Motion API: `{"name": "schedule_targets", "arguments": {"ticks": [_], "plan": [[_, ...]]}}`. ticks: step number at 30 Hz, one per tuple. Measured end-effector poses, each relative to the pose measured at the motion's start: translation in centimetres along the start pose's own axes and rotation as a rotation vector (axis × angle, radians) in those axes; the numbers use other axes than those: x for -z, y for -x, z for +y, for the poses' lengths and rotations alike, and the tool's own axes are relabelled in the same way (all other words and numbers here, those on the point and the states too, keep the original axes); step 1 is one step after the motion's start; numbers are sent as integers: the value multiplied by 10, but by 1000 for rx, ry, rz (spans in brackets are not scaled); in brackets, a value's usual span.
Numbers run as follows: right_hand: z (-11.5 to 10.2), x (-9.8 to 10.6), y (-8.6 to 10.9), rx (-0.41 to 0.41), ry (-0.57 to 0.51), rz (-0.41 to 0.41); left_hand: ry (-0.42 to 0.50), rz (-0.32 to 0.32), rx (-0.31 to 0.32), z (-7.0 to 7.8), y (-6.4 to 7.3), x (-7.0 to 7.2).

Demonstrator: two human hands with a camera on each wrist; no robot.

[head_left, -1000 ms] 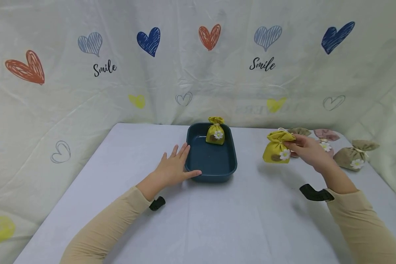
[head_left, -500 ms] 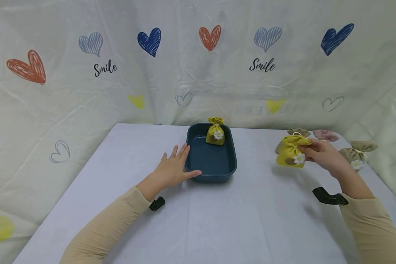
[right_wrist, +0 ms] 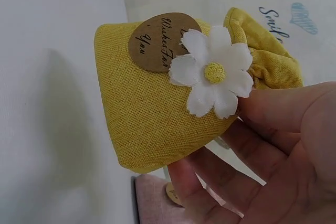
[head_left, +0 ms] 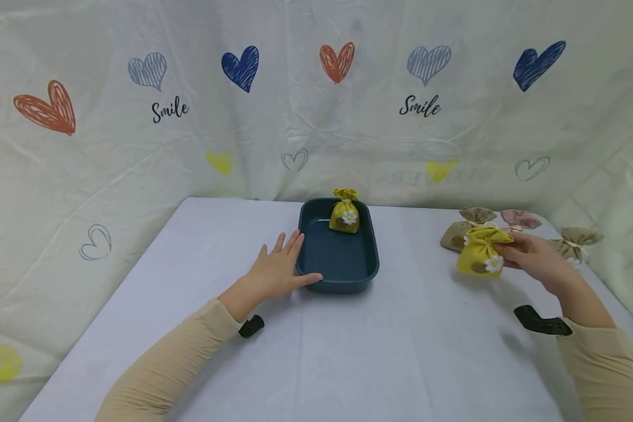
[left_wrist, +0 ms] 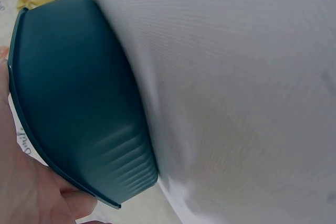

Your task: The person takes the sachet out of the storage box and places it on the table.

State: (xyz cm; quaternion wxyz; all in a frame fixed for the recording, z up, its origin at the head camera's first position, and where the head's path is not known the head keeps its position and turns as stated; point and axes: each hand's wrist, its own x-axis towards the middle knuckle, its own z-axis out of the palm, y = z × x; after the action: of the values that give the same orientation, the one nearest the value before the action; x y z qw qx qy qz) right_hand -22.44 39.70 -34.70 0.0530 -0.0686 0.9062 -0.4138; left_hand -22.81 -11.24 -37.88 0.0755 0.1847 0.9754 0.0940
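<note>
My right hand point(head_left: 540, 261) pinches a yellow drawstring pouch point(head_left: 475, 252) near its gathered neck, thumb in front and fingers behind. A white fabric daisy point(right_wrist: 214, 73) and a round brown tag point(right_wrist: 157, 43) with writing decorate its front. The pouch is off the table, its shadow below it. My left hand point(head_left: 274, 271) rests with spread, straight fingers on the left rim of a dark teal rectangular tray point(head_left: 340, 286). Inside the tray's far end, another yellow pouch point(head_left: 340, 221) stands upright. The left wrist view shows the tray's outer wall point(left_wrist: 79, 87) up close.
Behind the held pouch are a brown pouch point(head_left: 453, 234) and a pink pouch point(head_left: 522, 220). Another brown pouch point(head_left: 580, 236) lies farther right, partly hidden by my right hand. A white cloth point(head_left: 348, 351) covers the table; a heart-printed sheet point(head_left: 369, 135) hangs behind.
My right hand has carried the yellow pouch rightward and slightly nearer, in front of the brown and pink pouches. My left hand and the tray have stayed put.
</note>
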Motion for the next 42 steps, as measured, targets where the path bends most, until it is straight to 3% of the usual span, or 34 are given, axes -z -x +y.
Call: {"name": "schedule_targets", "arguments": {"ticks": [6,16,29,42], "plan": [[8,2,2,-45,33,-23,-1,-1,2,0,0,-1],[22,4,0,-54,40,-76,1,2,-3,0,0,-1],[39,8,1,-75,-76,-72,3,10,3,-1,-2,-3],[42,13,0,-65,-110,-114,5,13,-8,-2,-3,-3]]}}
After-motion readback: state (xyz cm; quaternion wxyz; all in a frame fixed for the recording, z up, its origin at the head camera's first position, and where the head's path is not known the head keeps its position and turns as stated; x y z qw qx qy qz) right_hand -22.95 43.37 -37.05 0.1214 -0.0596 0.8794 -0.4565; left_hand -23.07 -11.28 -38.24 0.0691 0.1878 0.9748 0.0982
